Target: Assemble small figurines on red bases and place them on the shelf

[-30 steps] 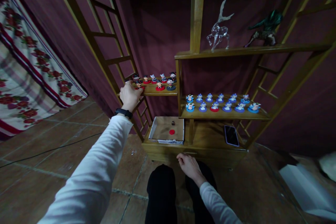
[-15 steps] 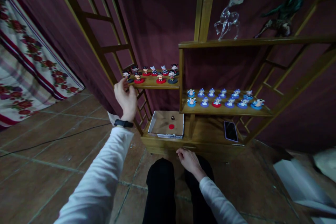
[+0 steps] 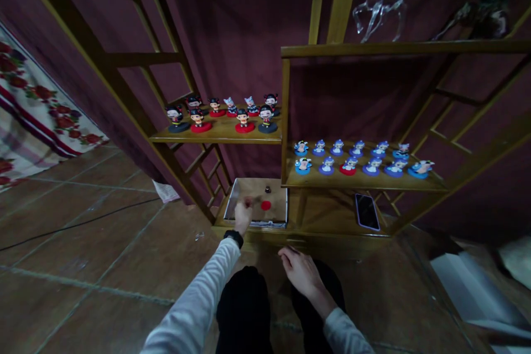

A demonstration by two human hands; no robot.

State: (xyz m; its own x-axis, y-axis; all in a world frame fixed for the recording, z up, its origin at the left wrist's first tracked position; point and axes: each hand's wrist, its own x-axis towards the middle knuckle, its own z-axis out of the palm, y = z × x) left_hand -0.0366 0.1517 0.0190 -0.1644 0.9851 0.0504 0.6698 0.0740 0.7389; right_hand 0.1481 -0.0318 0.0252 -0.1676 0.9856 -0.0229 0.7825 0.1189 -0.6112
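Note:
My left hand [image 3: 243,215] is over the front left of a shallow open box [image 3: 282,211]. Its fingers are smeared by motion, so I cannot tell whether they hold anything. In the box are a flat red disc [image 3: 266,206] and a small dark piece [image 3: 267,189], both to the right of that hand. My right hand [image 3: 302,272] stays low by my knee, in front of the cabinet, with its fingers curled in; what is inside them, if anything, is hidden.
Small black-haired figurines [image 3: 243,120] on red and dark bases stand on the left shelf [image 3: 219,137]. Several blue and purple figurines [image 3: 372,166] fill the right shelf [image 3: 332,181]. A phone [image 3: 367,212] lies below. A clear glass deer [image 3: 384,0] stands above.
My left hand has come down and right from the front left figurine on the left shelf to the box. My right hand stays by the knee. The view has shifted closer.

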